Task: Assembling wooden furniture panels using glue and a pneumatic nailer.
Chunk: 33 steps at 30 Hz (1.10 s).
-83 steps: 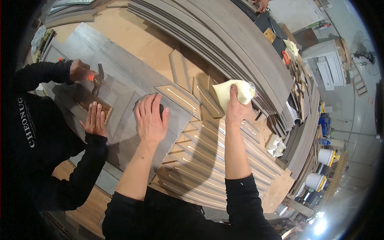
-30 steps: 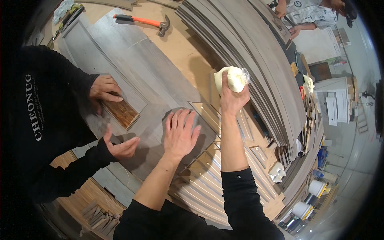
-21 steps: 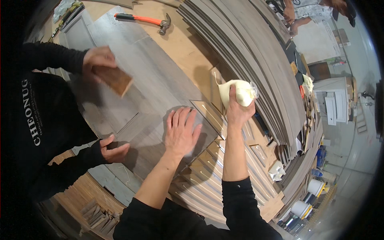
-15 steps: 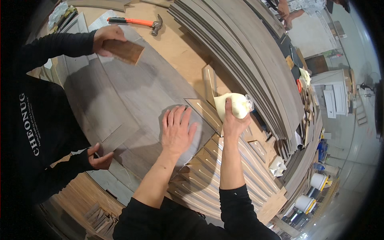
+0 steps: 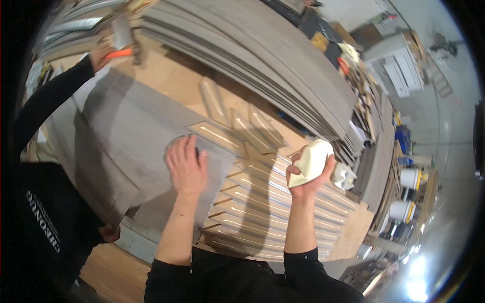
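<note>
My left hand (image 5: 187, 166) rests with outstretched fingers on a wide grey wooden panel (image 5: 121, 111). In my right hand (image 5: 303, 184) is a soft cream squeeze bottle (image 5: 316, 157), gripped above a row of narrow wood strips (image 5: 283, 207). Pale beads of glue run along these strips. Beyond them lie a few short angled wood pieces (image 5: 247, 129), also with glue lines. One more glued piece (image 5: 217, 136) lies against the panel's far right edge, just beyond my left fingertips. The bottle's nozzle is not distinguishable.
Across the bench's far side stands a tall stack of long grey boards (image 5: 252, 55). At left, a co-worker's hand (image 5: 101, 55) grips an orange-handled hammer (image 5: 124, 53); their other hand (image 5: 108, 233) is by the panel's near edge. White buckets (image 5: 401, 211) stand at right.
My right hand has drawn the bottle away from the angled pieces, back over the strip row, and turned it. The co-worker's far hand has gone from a brown wood piece to the hammer.
</note>
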### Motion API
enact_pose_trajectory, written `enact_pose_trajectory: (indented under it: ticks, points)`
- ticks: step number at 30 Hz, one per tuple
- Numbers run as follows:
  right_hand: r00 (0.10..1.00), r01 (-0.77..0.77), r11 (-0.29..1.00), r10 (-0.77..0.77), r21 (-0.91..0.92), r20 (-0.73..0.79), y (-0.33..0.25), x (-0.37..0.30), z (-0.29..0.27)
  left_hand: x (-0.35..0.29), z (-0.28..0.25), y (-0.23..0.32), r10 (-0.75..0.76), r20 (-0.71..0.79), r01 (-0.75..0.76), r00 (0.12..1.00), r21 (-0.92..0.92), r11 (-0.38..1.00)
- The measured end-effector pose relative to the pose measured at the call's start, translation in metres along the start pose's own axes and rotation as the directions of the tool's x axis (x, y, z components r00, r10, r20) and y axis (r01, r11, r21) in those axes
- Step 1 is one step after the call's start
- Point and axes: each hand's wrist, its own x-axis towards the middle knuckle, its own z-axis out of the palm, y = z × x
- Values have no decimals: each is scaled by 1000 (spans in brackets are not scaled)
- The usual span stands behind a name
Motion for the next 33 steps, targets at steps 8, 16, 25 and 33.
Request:
enact_pose_trajectory:
  ticks: [8, 16, 25, 33]
  points:
    - [684, 187, 671, -613, -717, -396, -100, -31, -97, 0, 8, 9, 31, -57, -24, 998, 112, 993]
    - [776, 64, 301, -615, -951, -142, -83, 0, -89, -4, 14, 2, 75, -99, -63, 992, 124, 990]
    - [708, 97, 311, -689, -945, -154, -99, -2, -118, -4, 17, 0, 63, -106, -52, 992, 105, 993]
    - [628, 27, 255, -756, -967, -182, -139, -27, -133, -4, 15, 5, 59, -99, -47, 993, 115, 992]
